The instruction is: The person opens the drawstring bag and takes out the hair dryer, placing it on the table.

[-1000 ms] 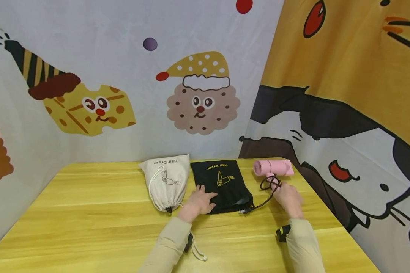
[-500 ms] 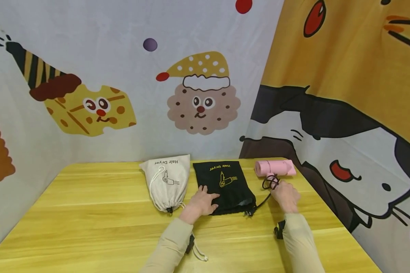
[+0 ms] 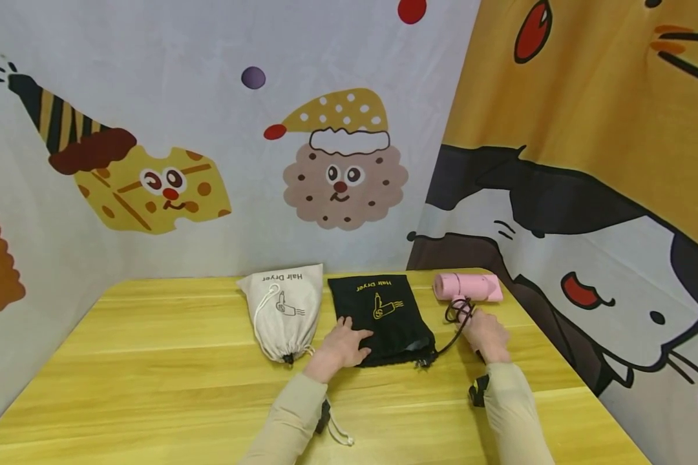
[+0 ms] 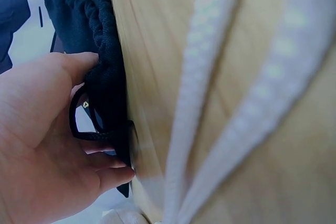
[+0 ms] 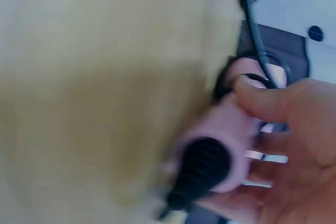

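A pink hair dryer (image 3: pixel 471 288) lies at the far right, its barrel on the table. My right hand (image 3: pixel 486 337) grips its handle (image 5: pixel 231 124), thumb on top and fingers wrapped beneath. A dark cord (image 3: pixel 457 334) loops round the handle and runs to the front of a black drawstring bag (image 3: pixel 404 326) printed "Hair Dryer". On that bag's left front corner rests my left hand (image 3: pixel 342 343), fingers spread. In the left wrist view, the thumb (image 4: pixel 83 65) touches the bag's gathered mouth and the fingertips reach down beside its black drawstring (image 4: pixel 79 129).
A cream drawstring bag (image 3: pixel 285 316) with the same print lies left of the black one. White strings (image 3: pixel 340 426) hang by my left wrist. Behind the wooden table (image 3: pixel 151 387) stand curtains (image 3: pixel 209 116) with cartoon pictures.
The hair dryer and black bag have shifted slightly right since a second ago, both hands with them. Over the last half second, almost nothing has moved.
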### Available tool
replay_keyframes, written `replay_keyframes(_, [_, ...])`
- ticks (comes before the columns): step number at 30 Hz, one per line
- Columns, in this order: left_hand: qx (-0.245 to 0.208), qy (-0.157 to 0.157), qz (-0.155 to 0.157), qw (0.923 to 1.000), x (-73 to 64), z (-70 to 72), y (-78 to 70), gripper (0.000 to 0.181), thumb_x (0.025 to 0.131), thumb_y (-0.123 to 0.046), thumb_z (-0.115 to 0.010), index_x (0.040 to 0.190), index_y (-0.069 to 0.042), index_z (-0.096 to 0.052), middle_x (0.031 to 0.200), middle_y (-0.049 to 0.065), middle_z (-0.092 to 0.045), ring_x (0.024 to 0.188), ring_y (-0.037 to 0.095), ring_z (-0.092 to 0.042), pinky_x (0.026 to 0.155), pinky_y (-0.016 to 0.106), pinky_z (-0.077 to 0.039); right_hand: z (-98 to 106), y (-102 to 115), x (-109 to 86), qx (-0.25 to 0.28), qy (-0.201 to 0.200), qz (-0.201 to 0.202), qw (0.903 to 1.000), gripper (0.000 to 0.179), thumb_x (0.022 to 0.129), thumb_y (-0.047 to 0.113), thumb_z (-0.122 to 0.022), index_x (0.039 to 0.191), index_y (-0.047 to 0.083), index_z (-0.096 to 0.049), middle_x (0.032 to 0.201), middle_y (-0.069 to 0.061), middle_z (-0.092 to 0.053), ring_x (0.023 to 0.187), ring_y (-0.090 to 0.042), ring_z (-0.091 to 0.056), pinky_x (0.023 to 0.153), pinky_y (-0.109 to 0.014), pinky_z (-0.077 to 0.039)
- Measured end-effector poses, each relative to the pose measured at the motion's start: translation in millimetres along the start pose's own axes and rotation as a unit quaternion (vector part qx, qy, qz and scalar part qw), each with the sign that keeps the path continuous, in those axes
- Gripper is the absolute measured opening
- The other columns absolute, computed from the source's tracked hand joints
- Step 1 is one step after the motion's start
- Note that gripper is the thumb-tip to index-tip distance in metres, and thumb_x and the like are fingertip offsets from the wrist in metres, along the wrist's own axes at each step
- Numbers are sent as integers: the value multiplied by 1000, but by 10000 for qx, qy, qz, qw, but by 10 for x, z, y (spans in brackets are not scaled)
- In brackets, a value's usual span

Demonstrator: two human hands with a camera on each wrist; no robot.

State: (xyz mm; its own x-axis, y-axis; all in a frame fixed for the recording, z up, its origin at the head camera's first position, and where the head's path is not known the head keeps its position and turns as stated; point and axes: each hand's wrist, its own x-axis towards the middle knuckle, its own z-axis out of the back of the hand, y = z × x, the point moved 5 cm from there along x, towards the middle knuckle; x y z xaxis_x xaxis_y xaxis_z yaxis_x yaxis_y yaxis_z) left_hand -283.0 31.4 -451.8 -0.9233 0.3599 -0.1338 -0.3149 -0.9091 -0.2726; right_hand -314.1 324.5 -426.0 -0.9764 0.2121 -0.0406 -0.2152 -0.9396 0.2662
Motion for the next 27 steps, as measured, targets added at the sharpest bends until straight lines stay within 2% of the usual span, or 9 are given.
replay_keyframes(4, [-69, -68, 51, 9999, 7, 0, 20, 42, 94, -37, -55, 134, -25, -54, 149, 20, -37, 140, 38, -32, 109, 46, -39, 164, 196, -159, -303, -152, 257, 9991, 43, 96, 30, -41, 98, -7, -63, 104, -36, -60, 88, -50, -60, 63, -57, -49])
replay_keyframes(7, [-115, -317, -7, 9994, -3, 39, 45, 44, 93, -36, -56, 135, -21, -53, 143, 17, -46, 134, 35, -43, 103, 44, -44, 251, 489, -307, -422, -789, 553, 9945, 28, 90, 19, -54, 101, -5, -64, 103, -33, -59, 88, -50, -59, 62, -59, -49])
replay_keyframes(10, [-324, -758, -169, 9965, -33, 116, 87, 45, 93, -32, -58, 135, -16, -52, 132, 17, -55, 119, 32, -56, 91, 42, -52, 203, 835, -431, -297, -1481, 1296, 9800, 31, 82, 12, -67, 109, -3, -62, 102, -27, -60, 84, -45, -60, 61, -56, -51])
replay_keyframes(12, [-493, -1114, -263, 9922, -65, 186, 131, 44, 93, -29, -59, 133, -13, -53, 125, 17, -60, 107, 32, -62, 82, 40, -55, 105, 1045, -489, -166, -1604, 1879, 9689, 40, 82, 15, -71, 117, -1, -60, 105, -25, -60, 84, -41, -61, 63, -51, -53])
replay_keyframes(14, [-580, -1555, -319, 9856, -100, 263, 193, 42, 92, -25, -60, 130, -10, -55, 119, 18, -62, 97, 32, -65, 75, 39, -55, -24, 1209, -522, -92, -1366, 2377, 9616, 46, 83, 19, -71, 123, 1, -57, 111, -23, -60, 90, -39, -62, 70, -49, -54])
replay_keyframes(16, [-551, -2125, -285, 9752, -137, 343, 275, 39, 90, -21, -63, 126, -7, -58, 114, 19, -64, 94, 32, -65, 73, 39, -55, -155, 1324, -544, -64, -849, 2645, 9606, 49, 86, 23, -69, 128, 4, -54, 121, -22, -56, 101, -40, -59, 82, -50, -52])
replay_keyframes(20, [-129, -3121, 113, 9499, -243, 502, 474, 37, 85, -19, -68, 118, -3, -62, 113, 20, -64, 110, 38, -58, 95, 49, -48, -358, 1425, -576, -165, 252, 2664, 9634, 58, 88, 32, -65, 140, 13, -45, 140, -21, -43, 123, -47, -44, 97, -58, -43])
replay_keyframes(23, [89, -3307, 716, 9410, -338, 592, 632, 42, 82, -22, -71, 118, -4, -61, 122, 24, -58, 125, 45, -46, 105, 61, -34, -450, 1437, -582, -263, 825, 2527, 9637, 64, 87, 36, -65, 143, 17, -41, 147, -21, -36, 129, -49, -37, 99, -62, -40])
replay_keyframes(27, [69, -2936, 1570, 9429, -431, 634, 824, 54, 81, -29, -71, 126, -6, -55, 137, 30, -44, 135, 53, -29, 104, 71, -24, -536, 1421, -564, -406, 1270, 2406, 9614, 68, 87, 40, -64, 146, 20, -38, 149, -20, -34, 133, -48, -33, 99, -63, -38])
